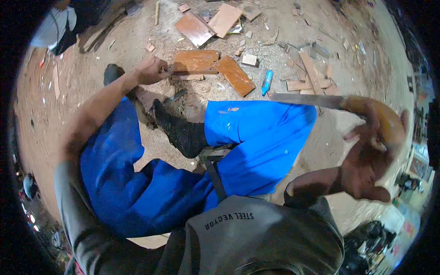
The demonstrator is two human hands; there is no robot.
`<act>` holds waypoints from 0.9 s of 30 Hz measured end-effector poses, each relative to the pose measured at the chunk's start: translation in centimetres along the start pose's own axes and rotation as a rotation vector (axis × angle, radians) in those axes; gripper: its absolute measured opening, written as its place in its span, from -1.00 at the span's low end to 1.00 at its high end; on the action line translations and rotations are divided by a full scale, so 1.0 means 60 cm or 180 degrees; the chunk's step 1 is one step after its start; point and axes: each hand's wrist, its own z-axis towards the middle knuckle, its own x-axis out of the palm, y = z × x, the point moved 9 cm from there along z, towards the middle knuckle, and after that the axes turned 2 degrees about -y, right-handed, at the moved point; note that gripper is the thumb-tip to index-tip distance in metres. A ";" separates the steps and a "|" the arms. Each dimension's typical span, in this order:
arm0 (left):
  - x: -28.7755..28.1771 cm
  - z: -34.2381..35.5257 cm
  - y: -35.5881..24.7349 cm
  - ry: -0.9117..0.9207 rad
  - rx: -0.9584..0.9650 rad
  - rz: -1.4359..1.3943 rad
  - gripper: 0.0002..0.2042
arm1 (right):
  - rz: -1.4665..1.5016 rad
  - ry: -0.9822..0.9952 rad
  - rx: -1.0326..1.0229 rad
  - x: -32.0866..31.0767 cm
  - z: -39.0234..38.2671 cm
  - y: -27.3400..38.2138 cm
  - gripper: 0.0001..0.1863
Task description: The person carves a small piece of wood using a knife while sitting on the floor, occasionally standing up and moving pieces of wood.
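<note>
My left hand point(154, 71) is closed in a pinch beside two stacked varnished brown boards point(196, 61); what its fingers hold, if anything, is too small to make out. Another brown board point(234, 75) lies angled beside them. At the right, my right hand point(375, 153) has some fingers loosely round the curved yellowish wooden handle point(387, 123) of a tool, its thumb sticking out. The tool's long metal blade point(305, 98) reaches left above my blue-trousered knee. A small blue bottle or tube point(267, 81) lies just beyond the blade's tip.
I sit low on dusty ground, my dark-socked foot point(181, 135) in the middle. Wood offcuts point(311, 75) and pale boards point(195, 28) lie scattered ahead. A pale cloth-like shape point(55, 27) is at the top left. Dark bags or cloth point(366, 243) lie at the lower right.
</note>
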 end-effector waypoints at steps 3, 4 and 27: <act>-0.017 -0.004 0.003 -0.0244 0.0398 -0.0132 -0.73 | -0.0861 -0.0493 -0.0366 -0.028 0.028 0.075 0.24; -0.009 0.001 0.010 -0.0233 0.0473 -0.0149 -0.74 | -0.0998 -0.0643 -0.0522 -0.030 0.031 0.101 0.24; -0.017 -0.072 -0.006 0.0071 0.0086 0.0143 -0.77 | -0.0089 -0.0100 0.0467 -0.011 0.210 -0.094 -0.17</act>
